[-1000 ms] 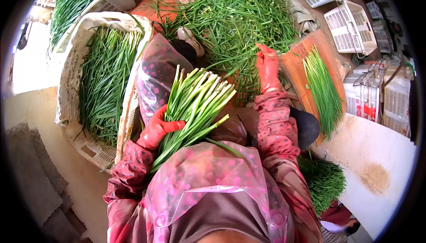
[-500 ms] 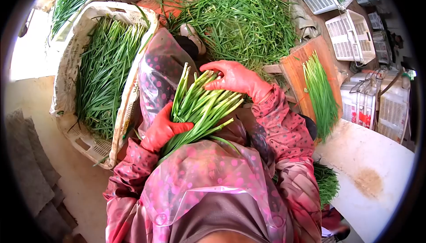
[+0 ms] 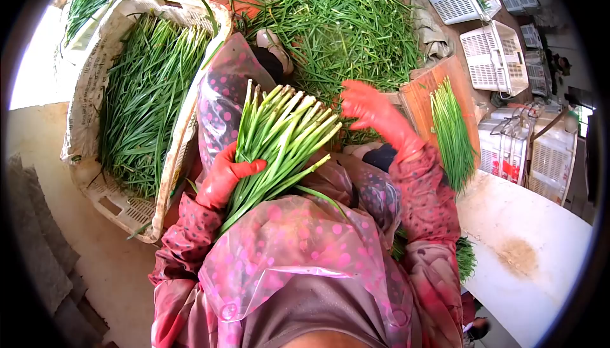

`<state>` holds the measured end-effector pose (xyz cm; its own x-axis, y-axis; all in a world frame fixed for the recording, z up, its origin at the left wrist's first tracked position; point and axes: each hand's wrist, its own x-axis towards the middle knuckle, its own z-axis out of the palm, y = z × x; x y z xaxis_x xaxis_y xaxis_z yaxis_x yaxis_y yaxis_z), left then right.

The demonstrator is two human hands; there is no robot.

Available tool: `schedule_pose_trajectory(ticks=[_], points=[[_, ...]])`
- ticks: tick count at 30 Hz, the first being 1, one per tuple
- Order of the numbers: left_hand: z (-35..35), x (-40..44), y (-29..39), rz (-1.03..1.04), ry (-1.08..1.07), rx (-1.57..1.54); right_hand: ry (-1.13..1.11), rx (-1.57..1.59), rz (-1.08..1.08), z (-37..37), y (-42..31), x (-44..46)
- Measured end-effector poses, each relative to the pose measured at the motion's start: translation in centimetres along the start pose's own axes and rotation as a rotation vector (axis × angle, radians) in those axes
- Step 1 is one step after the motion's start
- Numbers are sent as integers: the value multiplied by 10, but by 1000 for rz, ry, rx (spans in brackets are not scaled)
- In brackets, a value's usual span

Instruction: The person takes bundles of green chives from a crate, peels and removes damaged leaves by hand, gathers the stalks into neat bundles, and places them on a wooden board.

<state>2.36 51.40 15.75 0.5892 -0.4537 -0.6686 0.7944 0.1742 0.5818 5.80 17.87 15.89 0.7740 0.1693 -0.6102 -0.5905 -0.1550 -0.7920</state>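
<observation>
My left hand [image 3: 227, 176], in a red rubber glove, is wrapped round a thick bunch of green stalks [image 3: 279, 141]. The pale cut ends of the bunch point up and to the right, and its lower part lies against my clear pink-dotted apron [image 3: 292, 240]. My right hand [image 3: 375, 114], gloved too, hovers to the right of the pale ends without touching them. Its fingers are somewhat apart, with nothing visible between them. Beyond it a heap of loose green stalks [image 3: 349, 37] covers the ground.
On the left a white basket [image 3: 95, 103] holds many stalks. A wooden board [image 3: 424, 103] with a neat bundle [image 3: 452, 135] is on the right, beside a white surface [image 3: 540, 240]. Empty white crates [image 3: 489, 59] stand at the back right.
My right hand came from the loose heap to the pale ends of the bunch, then drew back to the right. My left hand has kept its hold on the bunch.
</observation>
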Motion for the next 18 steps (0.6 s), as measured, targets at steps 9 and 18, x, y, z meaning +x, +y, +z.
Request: schedule_pose_trajectory(ticks=[9,18], points=[[-21,-4,-1,110,41,-207,-95,767,-198,91,47,12],[-42,2,-37,-67,-18,-393,422,370,-203,55,45,1]])
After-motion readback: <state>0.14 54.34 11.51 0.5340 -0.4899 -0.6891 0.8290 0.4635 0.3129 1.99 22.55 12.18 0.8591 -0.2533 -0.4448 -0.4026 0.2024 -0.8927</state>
